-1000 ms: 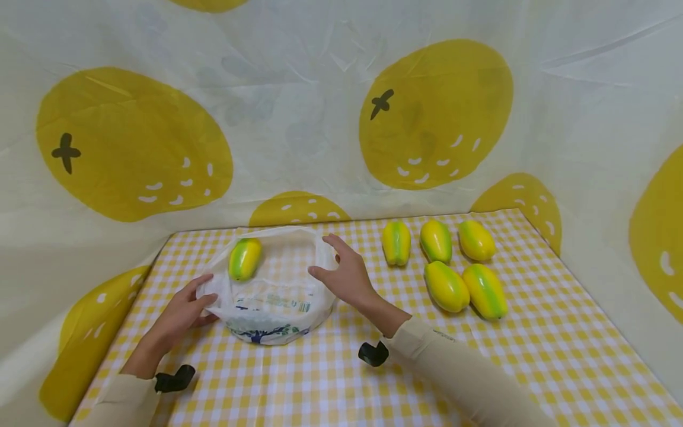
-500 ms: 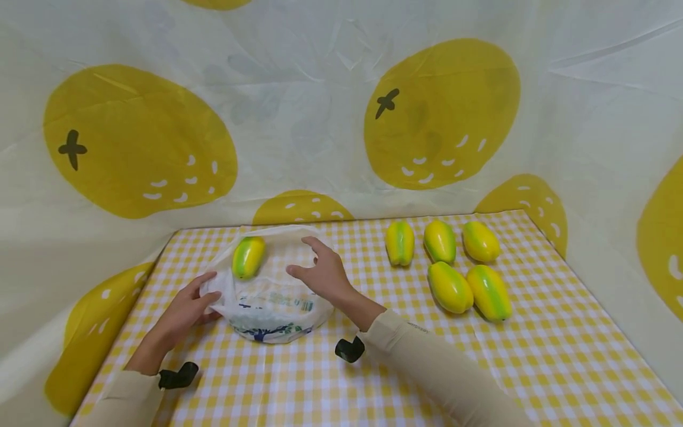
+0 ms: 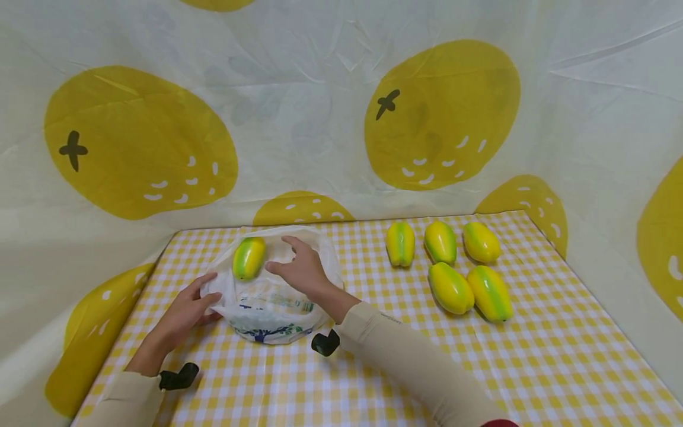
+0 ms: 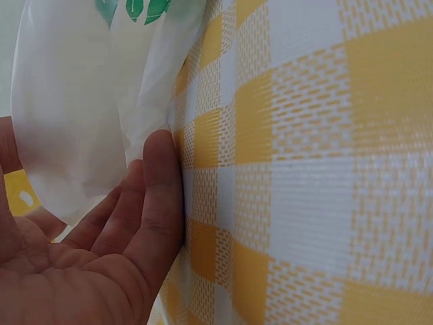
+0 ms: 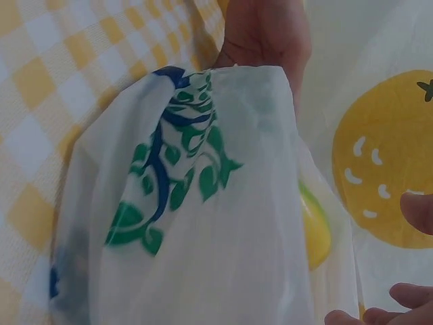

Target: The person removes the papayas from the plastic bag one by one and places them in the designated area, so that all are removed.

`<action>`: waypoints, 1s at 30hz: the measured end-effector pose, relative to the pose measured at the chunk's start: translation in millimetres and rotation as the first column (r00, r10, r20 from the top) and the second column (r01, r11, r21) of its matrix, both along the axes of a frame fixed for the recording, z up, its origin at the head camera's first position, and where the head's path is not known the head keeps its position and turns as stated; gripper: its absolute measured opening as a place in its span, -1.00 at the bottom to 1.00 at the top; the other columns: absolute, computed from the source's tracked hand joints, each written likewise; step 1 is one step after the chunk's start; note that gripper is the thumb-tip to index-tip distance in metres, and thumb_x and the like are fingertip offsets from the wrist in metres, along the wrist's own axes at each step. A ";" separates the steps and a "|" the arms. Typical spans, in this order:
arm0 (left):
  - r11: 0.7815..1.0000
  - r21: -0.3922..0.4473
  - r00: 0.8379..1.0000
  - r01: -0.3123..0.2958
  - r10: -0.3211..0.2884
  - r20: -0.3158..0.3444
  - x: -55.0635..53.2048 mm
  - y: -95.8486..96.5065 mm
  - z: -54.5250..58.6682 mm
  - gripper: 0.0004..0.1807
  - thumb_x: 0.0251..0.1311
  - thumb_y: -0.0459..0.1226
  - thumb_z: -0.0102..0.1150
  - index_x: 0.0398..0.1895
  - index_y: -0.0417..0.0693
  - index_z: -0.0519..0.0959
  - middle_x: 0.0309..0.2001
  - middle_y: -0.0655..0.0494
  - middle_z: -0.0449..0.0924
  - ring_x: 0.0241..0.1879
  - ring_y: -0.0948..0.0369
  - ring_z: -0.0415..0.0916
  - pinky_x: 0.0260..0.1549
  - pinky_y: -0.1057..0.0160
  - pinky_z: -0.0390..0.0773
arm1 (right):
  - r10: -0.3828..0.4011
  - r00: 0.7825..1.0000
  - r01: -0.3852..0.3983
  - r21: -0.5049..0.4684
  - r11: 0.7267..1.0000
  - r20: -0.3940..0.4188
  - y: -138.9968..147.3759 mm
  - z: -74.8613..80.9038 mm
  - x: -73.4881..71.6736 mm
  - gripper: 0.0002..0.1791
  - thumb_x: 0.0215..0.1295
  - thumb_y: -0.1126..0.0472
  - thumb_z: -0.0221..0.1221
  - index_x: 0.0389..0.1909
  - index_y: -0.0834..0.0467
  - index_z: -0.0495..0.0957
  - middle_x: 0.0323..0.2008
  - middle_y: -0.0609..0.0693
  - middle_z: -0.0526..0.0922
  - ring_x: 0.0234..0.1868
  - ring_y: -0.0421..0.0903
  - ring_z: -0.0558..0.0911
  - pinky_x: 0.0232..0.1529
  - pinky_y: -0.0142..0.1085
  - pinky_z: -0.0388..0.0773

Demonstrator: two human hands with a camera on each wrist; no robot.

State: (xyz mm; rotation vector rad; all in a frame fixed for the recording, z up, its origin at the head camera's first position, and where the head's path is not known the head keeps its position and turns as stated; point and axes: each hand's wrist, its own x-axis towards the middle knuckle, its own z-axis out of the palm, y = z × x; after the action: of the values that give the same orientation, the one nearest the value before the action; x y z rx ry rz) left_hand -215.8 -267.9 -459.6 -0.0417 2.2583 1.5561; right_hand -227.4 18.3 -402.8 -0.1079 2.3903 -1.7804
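Note:
A white plastic bag [image 3: 267,314] with a green and blue tree print lies with its mouth spread wide. Inside, toward its left, rests one yellow-green papaya [image 3: 248,258]. My left hand [image 3: 184,308] holds the bag's left rim between thumb and fingers; in the left wrist view, the fingers [image 4: 159,183] lie against the bag's outer side, close to the cloth. Over the bag's opening is my right hand [image 3: 304,267], thumb and fingers spread apart and holding nothing, just right of the papaya. In the right wrist view, the papaya [image 5: 314,227] shows partly behind the bag's wall.
Several more papayas [image 3: 450,287] lie grouped on the right side of the table. A yellow-and-white checked cloth [image 3: 405,391] covers the tabletop. Behind stands a pale curtain [image 3: 304,118] with large yellow fruit prints.
My right hand has moved left, from the bag's right rim to over its opening, near the papaya inside. The left hand stays at the left rim.

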 end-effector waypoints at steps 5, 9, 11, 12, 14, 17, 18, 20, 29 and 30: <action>1.000 0.013 1.000 -0.006 0.006 0.004 2.6 0.5 -0.1 -0.14 0.60 -0.11 0.03 0.73 -0.02 -0.21 0.66 -0.31 -0.11 0.03 0.52 0.52 0.03 0.27 0.73 | -0.014 0.999 0.015 -0.036 0.999 0.034 -14.8 -4.2 -7.7 -0.18 0.32 0.02 0.41 0.56 -0.03 0.33 0.56 0.08 0.35 0.56 0.18 0.34 0.33 0.09 0.58; 1.000 0.016 1.000 -0.010 0.010 0.008 3.5 1.6 -0.6 -0.13 0.60 -0.11 0.05 0.73 -0.03 -0.20 0.65 -0.31 -0.07 0.08 0.46 0.51 0.04 0.28 0.73 | -0.040 0.998 0.043 -0.046 0.998 0.057 -25.5 -10.5 -13.2 -0.17 0.29 0.03 0.44 0.55 -0.01 0.35 0.55 0.11 0.37 0.48 0.19 0.45 0.30 0.08 0.60; 1.000 0.010 1.000 -0.013 0.013 0.006 3.4 1.7 -0.6 -0.14 0.60 -0.11 0.05 0.73 -0.03 -0.19 0.65 -0.32 -0.06 0.12 0.40 0.50 0.04 0.28 0.73 | -0.058 0.996 0.060 -0.039 0.997 0.062 -31.6 -13.0 -15.6 -0.16 0.28 0.03 0.45 0.55 0.02 0.35 0.54 0.10 0.38 0.43 0.17 0.51 0.30 0.06 0.60; 1.000 0.008 1.000 -0.013 0.013 0.005 3.3 1.6 -0.4 -0.14 0.60 -0.11 0.05 0.73 -0.04 -0.19 0.65 -0.32 -0.06 0.14 0.37 0.50 0.04 0.28 0.73 | -0.069 0.996 0.072 -0.034 0.997 0.063 -34.8 -14.5 -17.0 -0.16 0.26 0.03 0.46 0.54 0.02 0.36 0.53 0.10 0.40 0.40 0.16 0.53 0.30 0.05 0.60; 1.000 0.007 1.000 -0.013 0.013 0.002 2.9 1.4 -0.2 -0.14 0.60 -0.11 0.04 0.73 -0.04 -0.19 0.65 -0.31 -0.06 0.17 0.33 0.49 0.05 0.27 0.73 | -0.087 0.994 0.090 -0.033 0.995 0.071 -41.2 -16.7 -19.6 -0.16 0.25 0.03 0.46 0.53 0.03 0.37 0.53 0.08 0.41 0.38 0.14 0.56 0.32 0.03 0.59; 1.000 0.013 1.000 -0.009 0.009 -0.004 2.2 1.2 0.0 -0.14 0.60 -0.12 0.04 0.73 -0.03 -0.19 0.64 -0.31 -0.03 0.21 0.29 0.49 0.06 0.25 0.73 | -0.113 0.990 0.115 -0.016 0.993 0.083 -49.9 -19.6 -23.8 -0.16 0.24 0.02 0.47 0.52 0.01 0.38 0.51 0.06 0.43 0.42 0.11 0.51 0.39 0.01 0.54; 1.000 0.016 1.000 -0.008 0.008 -0.005 2.1 1.2 0.1 -0.15 0.60 -0.12 0.04 0.73 -0.03 -0.19 0.64 -0.30 -0.02 0.23 0.27 0.48 0.07 0.24 0.73 | -0.118 0.989 0.119 -0.010 0.993 0.090 -52.3 -20.2 -25.0 -0.16 0.25 0.01 0.47 0.53 -0.01 0.37 0.51 0.04 0.43 0.43 0.10 0.50 0.41 0.01 0.52; 1.000 0.015 1.000 -0.007 0.007 -0.005 2.0 1.5 0.1 -0.14 0.60 -0.12 0.05 0.73 -0.03 -0.19 0.64 -0.30 -0.01 0.26 0.23 0.47 0.07 0.23 0.73 | -0.127 0.987 0.127 0.012 0.992 0.094 -56.6 -21.2 -28.0 -0.15 0.25 -0.01 0.46 0.53 -0.02 0.36 0.52 0.02 0.42 0.46 0.07 0.46 0.45 0.00 0.47; 1.000 0.004 1.000 -0.022 0.022 -0.006 1.4 3.2 1.6 -0.15 0.60 -0.12 0.04 0.73 -0.03 -0.18 0.63 -0.30 0.02 0.31 0.12 0.46 0.05 0.24 0.73 | -0.139 0.987 0.132 0.079 0.988 0.086 -66.3 -25.1 -37.7 -0.14 0.28 -0.01 0.44 0.56 0.00 0.31 0.51 0.03 0.44 0.46 0.06 0.46 0.46 -0.04 0.47; 1.000 0.005 1.000 -0.022 0.022 -0.007 1.3 3.8 2.1 -0.16 0.60 -0.13 0.04 0.73 -0.04 -0.17 0.62 -0.30 0.03 0.30 0.12 0.47 0.04 0.25 0.73 | -0.139 0.987 0.132 0.086 0.988 0.084 -66.2 -25.9 -38.5 -0.14 0.29 -0.02 0.43 0.56 0.00 0.31 0.51 0.04 0.44 0.46 0.06 0.46 0.46 -0.03 0.47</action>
State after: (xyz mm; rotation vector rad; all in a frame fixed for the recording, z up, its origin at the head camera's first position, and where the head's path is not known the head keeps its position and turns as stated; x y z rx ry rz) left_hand -214.5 -264.0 -457.5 -0.0590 2.2667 1.5757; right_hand -265.9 -47.9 -428.7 0.1453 2.4533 -1.7014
